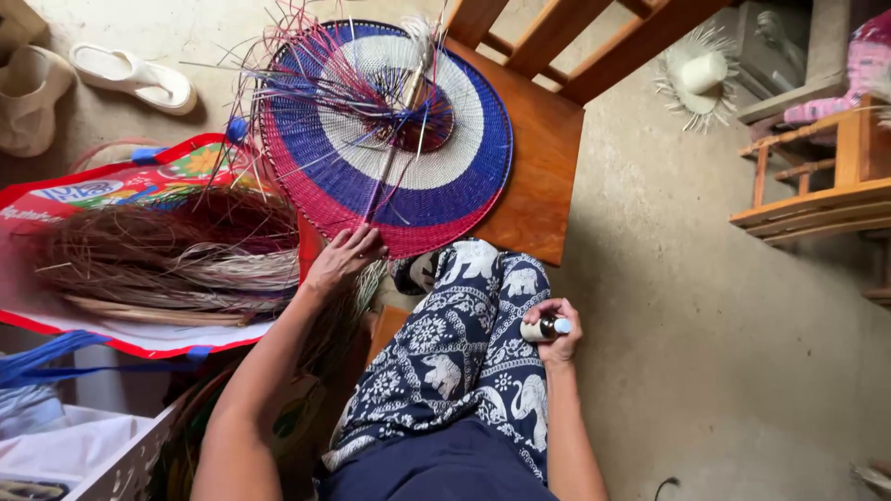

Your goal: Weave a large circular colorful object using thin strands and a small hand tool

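A round woven piece point(371, 139) in red, blue and white rings lies on a wooden chair seat point(534, 176), with loose coloured strands sticking out at its top and left. My left hand point(342, 260) rests with spread fingers on its near red edge. My right hand point(555, 331) lies on my knee, closed around a small dark bottle with a pale cap point(546, 327). My legs in blue trousers with white elephant print point(459, 353) fill the lower middle.
A red-rimmed open bag point(111, 199) holds dried straw bundles point(176, 260) at left. A white sandal point(135, 76) lies at upper left. A pale unfinished woven hat point(698, 74) and a wooden rack point(812, 176) sit at right on the concrete floor point(705, 353).
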